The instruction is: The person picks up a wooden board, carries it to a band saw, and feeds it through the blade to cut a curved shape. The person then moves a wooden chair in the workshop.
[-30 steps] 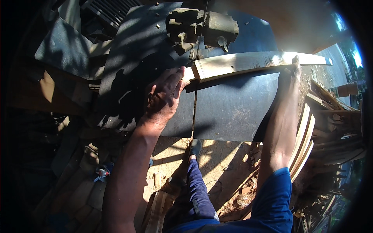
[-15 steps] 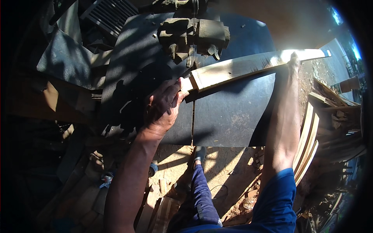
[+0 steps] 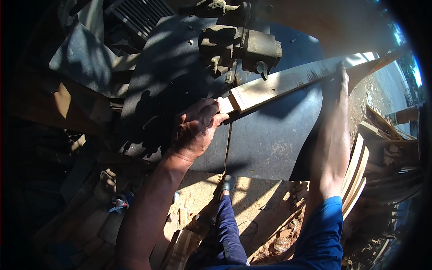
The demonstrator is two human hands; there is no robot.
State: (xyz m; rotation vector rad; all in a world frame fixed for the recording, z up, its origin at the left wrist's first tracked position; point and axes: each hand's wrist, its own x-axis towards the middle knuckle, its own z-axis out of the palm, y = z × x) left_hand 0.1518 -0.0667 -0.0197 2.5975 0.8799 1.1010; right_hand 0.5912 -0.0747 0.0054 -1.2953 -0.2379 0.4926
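Observation:
A pale, slightly curved wooden board point(image 3: 281, 84) with a narrow stepped end lies slantwise over a dark saw table point(image 3: 274, 146). My left hand point(image 3: 195, 126) is closed on the narrow end, thumb and fingers pinching it beside the slot in the table. At the board's far right end, my right hand point(image 3: 340, 78) grips the edge; its fingers are mostly hidden. Just beyond the board's stepped end stands the saw's blocky, dusty guide assembly point(image 3: 261, 47), with a thin upright blade line point(image 3: 245, 27) above it.
Curved wooden strips point(image 3: 355, 173) are stacked at the right, near my right forearm. Scrap wood point(image 3: 182, 247) lies on the sandy ground below the table. A slatted grey panel point(image 3: 139, 18) leans at the upper left. A blurred brown shape point(image 3: 382, 63) reaches toward the board's far end.
The view has shifted, so table and saw appear further right. The board's stepped end sits slightly nearer the guide. A brown shape has come in at the board's right end.

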